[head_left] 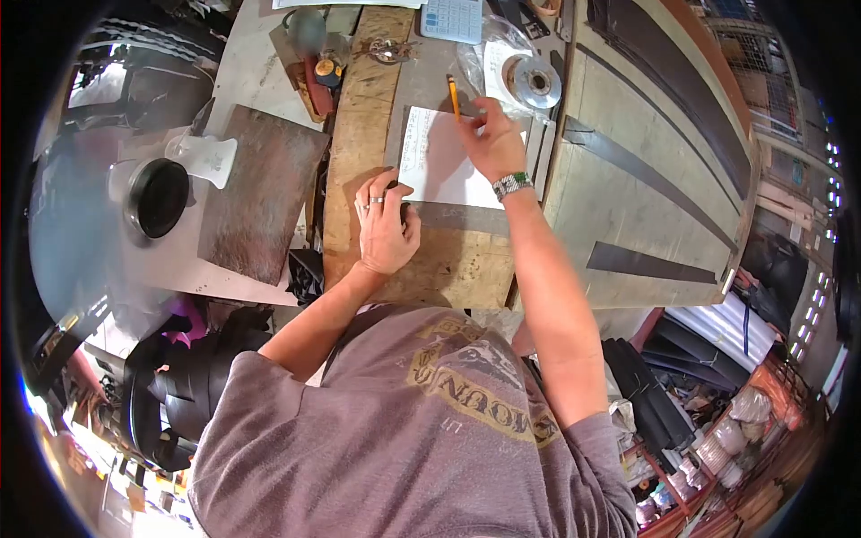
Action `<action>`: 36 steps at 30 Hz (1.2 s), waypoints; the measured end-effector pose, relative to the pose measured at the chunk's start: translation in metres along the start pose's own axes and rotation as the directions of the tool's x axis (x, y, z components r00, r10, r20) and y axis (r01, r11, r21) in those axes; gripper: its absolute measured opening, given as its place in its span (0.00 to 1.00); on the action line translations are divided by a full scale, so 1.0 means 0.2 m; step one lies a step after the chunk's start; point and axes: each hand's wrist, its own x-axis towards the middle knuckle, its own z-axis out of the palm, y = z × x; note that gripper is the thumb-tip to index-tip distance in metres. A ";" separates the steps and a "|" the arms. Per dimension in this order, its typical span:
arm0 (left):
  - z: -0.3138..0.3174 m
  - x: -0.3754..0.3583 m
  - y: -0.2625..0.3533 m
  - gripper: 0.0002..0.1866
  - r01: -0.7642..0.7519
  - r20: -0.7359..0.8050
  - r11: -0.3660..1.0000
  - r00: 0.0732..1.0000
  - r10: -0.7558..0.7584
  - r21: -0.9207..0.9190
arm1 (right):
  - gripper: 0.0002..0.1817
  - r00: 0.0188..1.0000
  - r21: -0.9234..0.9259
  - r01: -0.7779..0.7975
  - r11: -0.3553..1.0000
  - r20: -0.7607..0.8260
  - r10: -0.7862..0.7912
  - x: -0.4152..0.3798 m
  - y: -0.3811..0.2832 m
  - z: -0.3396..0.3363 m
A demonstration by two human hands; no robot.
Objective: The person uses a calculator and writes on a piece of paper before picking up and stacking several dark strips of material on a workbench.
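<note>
A white sheet of paper (pixel 439 184) with handwriting along its left side lies on a grey board (pixel 466 218) on the workbench. My left hand (pixel 386 224), with a ring on one finger, rests at the paper's lower left corner. Its fingers curl around something small and dark, mostly hidden under them. Over the paper's upper right part is my right hand (pixel 491 143), a patterned band at the wrist. A yellow pencil (pixel 454 97) points up and away from its pinched fingertips, which meet the pencil's near end.
Right of the paper, a metallic spool (pixel 532 82) sits by clear plastic wrap. A calculator (pixel 451 20) lies at the far edge. Dark strips (pixel 650 263) rest on the right-hand table (pixel 583 211). On the left stand a brown sheet (pixel 260 193) and a black-lidded jar (pixel 160 198).
</note>
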 end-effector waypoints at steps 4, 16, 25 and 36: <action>0.01 -0.01 -0.01 0.21 -0.020 -0.005 1.000 1.000 0.020 0.010 | 0.17 1.000 0.040 0.029 0.999 -0.002 -0.029 -0.21 0.05 -0.02; -0.04 0.22 -0.14 0.21 -0.061 -0.015 0.996 0.998 0.062 0.061 | 0.13 0.983 0.365 -0.101 0.926 -0.106 0.149 -1.11 0.49 -0.28; 0.03 0.21 -0.13 0.23 -0.028 -0.099 0.972 0.994 0.052 0.231 | 0.12 0.956 0.513 -0.089 0.854 -0.198 0.218 -1.23 0.64 -0.29; 0.41 0.46 0.28 0.09 -0.228 0.202 0.963 0.959 0.197 0.144 | 0.10 0.934 0.551 -0.076 0.831 -0.251 0.252 -1.39 0.84 -0.27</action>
